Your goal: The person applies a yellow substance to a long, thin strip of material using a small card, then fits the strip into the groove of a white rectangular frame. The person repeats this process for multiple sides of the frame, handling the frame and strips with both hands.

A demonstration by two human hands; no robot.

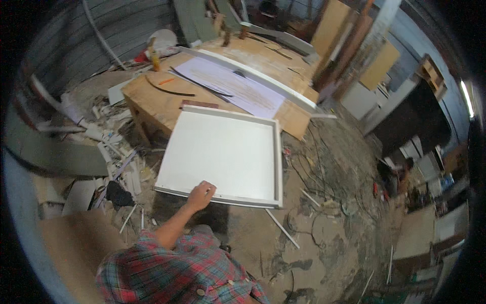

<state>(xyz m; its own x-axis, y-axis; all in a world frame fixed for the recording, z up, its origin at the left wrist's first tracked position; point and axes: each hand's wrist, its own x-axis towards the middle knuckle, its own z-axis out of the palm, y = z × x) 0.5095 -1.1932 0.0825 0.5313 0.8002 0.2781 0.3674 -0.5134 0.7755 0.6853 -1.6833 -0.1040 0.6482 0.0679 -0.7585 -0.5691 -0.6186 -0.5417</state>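
White in the head view, the panel [217, 154] extended ahead of the left hand [201, 196], mostly to its right, slightly longer side to side; its far edge overlapped the table [135, 92], contact unclear. That hand, the nearer, had its fingers curled over the near rim, apparently grasping it; the right hand was out of view. No brand, label or writing was legible.

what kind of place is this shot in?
Probably a woodworking or joinery workshop: a wooden worktable with thin black strips lying on it, a heap of pale scraps on the floor beside it, and tall boards standing upright behind.
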